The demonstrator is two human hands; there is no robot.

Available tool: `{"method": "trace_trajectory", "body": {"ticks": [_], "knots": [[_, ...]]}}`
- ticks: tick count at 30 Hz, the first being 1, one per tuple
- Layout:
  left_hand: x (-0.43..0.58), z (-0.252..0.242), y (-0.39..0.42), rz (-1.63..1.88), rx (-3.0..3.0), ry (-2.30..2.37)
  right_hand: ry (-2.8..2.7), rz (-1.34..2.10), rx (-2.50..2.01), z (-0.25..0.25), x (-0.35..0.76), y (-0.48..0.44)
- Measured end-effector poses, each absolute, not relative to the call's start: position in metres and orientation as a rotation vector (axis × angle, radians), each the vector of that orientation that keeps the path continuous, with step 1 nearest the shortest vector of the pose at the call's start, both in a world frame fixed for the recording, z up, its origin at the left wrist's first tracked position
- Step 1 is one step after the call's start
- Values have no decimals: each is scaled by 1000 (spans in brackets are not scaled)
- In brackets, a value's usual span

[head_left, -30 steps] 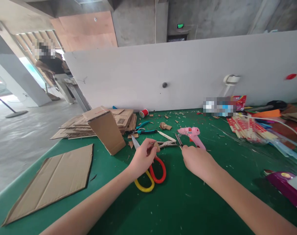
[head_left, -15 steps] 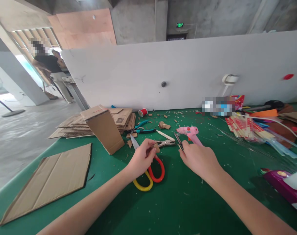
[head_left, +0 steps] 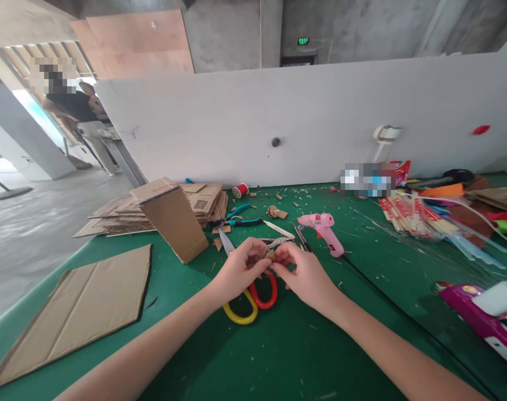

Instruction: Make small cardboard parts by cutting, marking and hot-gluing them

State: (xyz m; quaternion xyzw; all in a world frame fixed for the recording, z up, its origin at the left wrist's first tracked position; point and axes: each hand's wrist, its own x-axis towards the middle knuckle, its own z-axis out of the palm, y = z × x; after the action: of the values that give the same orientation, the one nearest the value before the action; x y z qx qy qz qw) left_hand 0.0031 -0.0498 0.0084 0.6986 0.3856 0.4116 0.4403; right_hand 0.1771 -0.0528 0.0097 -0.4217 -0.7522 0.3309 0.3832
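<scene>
My left hand [head_left: 245,264] pinches a small piece of cardboard [head_left: 270,255] above the table. From the other side my right hand [head_left: 302,273] closes its fingertips on the same piece, so much of it is hidden. Beneath the hands lie scissors [head_left: 265,298] with one red and one yellow handle loop. Just behind the fingers are metal pliers [head_left: 280,241] and a white pen-like tool [head_left: 279,229]. A dark slim tool [head_left: 303,238] rests beside the pink glue gun [head_left: 323,229], right of the hands.
A folded cardboard form [head_left: 176,225] stands before stacked cardboard [head_left: 111,214]; a flat sheet [head_left: 80,306] lies at left. Teal-handled pliers [head_left: 242,222] and red thread [head_left: 240,190] sit behind. The glue gun's black cord [head_left: 403,309] runs right, near a purple device [head_left: 474,317].
My right hand has left the dark slim tool on the table and moved left to meet my left hand at the cardboard piece. The view has shifted slightly.
</scene>
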Motion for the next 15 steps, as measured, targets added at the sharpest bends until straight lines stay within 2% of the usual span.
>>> {"method": "trace_trajectory", "body": {"ticks": [5,12,15], "knots": [[3,9,-50,1029,1685,963,-1890,898,-1082,9,177,-52],[3,12,-48,1031,1610,912,-2002,737,-1047,20,183,-56],[4,11,-47,1038,1607,992,-2031,526,-1002,20,192,-52]]}}
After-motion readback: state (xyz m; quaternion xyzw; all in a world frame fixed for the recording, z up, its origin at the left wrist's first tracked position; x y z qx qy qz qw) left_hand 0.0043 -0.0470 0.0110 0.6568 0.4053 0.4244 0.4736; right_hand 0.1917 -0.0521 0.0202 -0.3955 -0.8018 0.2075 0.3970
